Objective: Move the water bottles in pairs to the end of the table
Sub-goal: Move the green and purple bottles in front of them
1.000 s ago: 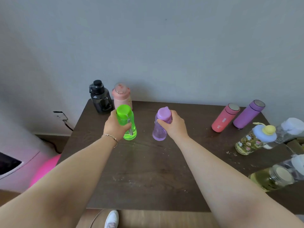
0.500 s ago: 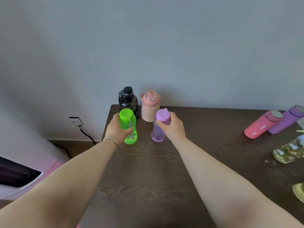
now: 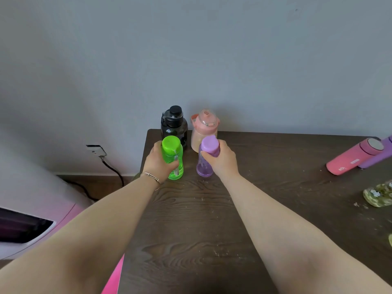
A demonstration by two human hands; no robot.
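Head view, looking down over both forearms onto a dark wood-grain table (image 3: 191,219). Left hand (image 3: 158,164) has its fingers wrapped around the green bottle (image 3: 172,158) at mid-body; right hand (image 3: 221,161) grips the purple bottle (image 3: 206,158) high, just under its cap. Both bottles upright, bases at or just above the table surface; contact cannot be told from this angle. They sit just in front of a black bottle (image 3: 174,124) and a pink jug (image 3: 203,129), which stand side by side against the wall at the table's left end. Off to the right, well apart: a pink flask (image 3: 354,155) lying down with a purple flask (image 3: 379,157) beside it, and a patterned bottle (image 3: 379,195) at the frame edge, partly cut off. Handling judgement: green and purple bottles look like thin translucent plastic, apparently empty or near empty, so light and easy one-handed. Smooth walls could slip; a wrap around the waist or the shoulder below the cap seems the safe hold. Being light and narrow-based, they may tip if set down crooked or nudged against the pair behind. This pair appears close to its place at the table end; setting down and letting go seems the step in hand.
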